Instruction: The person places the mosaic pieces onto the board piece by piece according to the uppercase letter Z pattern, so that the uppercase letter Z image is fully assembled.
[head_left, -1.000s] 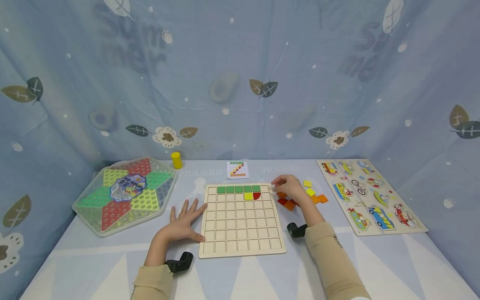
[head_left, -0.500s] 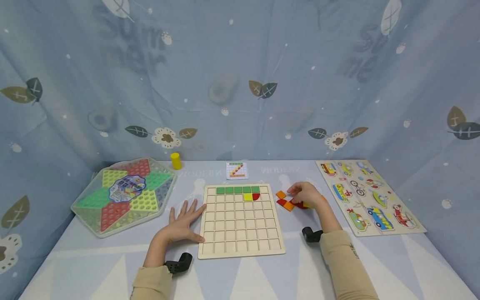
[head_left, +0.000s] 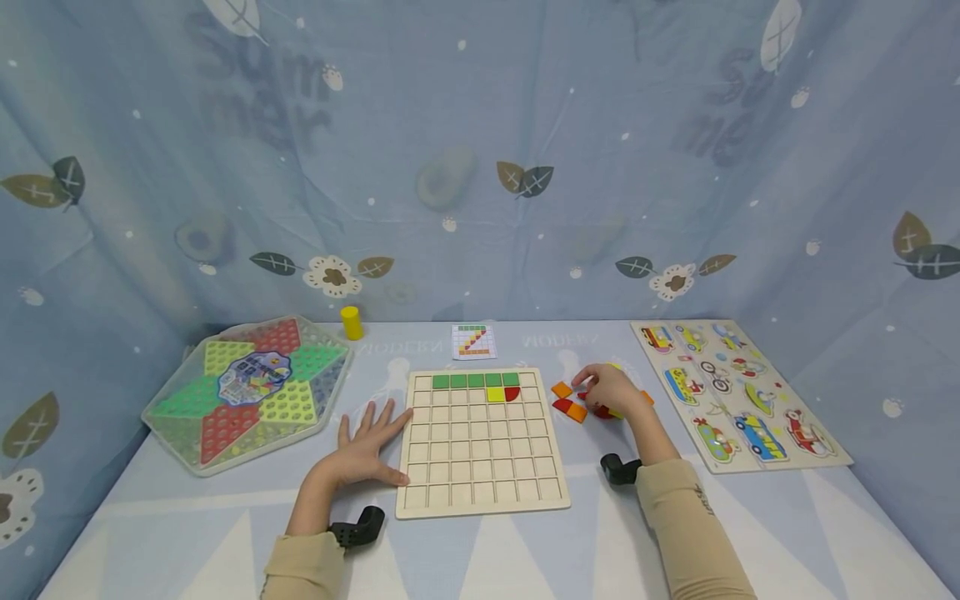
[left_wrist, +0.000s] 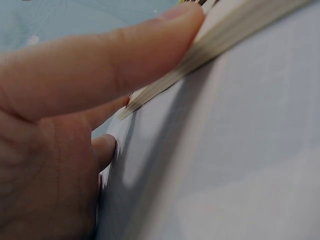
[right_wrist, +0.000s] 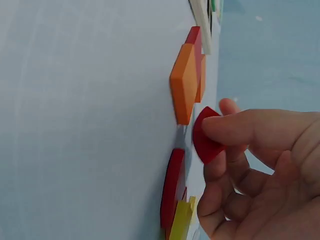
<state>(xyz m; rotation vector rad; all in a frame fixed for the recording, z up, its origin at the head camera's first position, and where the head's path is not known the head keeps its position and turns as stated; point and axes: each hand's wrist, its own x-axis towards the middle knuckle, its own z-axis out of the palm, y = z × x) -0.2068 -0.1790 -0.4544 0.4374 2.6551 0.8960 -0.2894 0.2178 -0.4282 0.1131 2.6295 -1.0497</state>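
Observation:
A wooden grid board point(head_left: 480, 454) lies in the middle, with a row of green square tiles point(head_left: 477, 381) near its far edge. Below that row sit a yellow square tile point(head_left: 496, 394) and a red quarter-circle tile point(head_left: 512, 393). My left hand point(head_left: 362, 454) is spread at the board's left side, its thumb point(left_wrist: 150, 45) and forefinger touching the edge. Over the loose tiles right of the board, my right hand point(head_left: 613, 390) pinches another red quarter-circle tile point(right_wrist: 206, 135) between thumb and fingers. Orange tiles point(right_wrist: 184, 82) lie close by, and the hand partly hides the pile.
A small pattern card point(head_left: 474, 342) lies behind the board. To the left is a star-patterned game board in a clear case point(head_left: 255, 392), with a yellow cylinder point(head_left: 352, 323) behind it. A picture puzzle board point(head_left: 738, 396) lies at the right.
My right hand has moved from beside the board's far right corner rightward to the loose tiles, and a red quarter-circle tile is now in its fingers. My left hand keeps its place.

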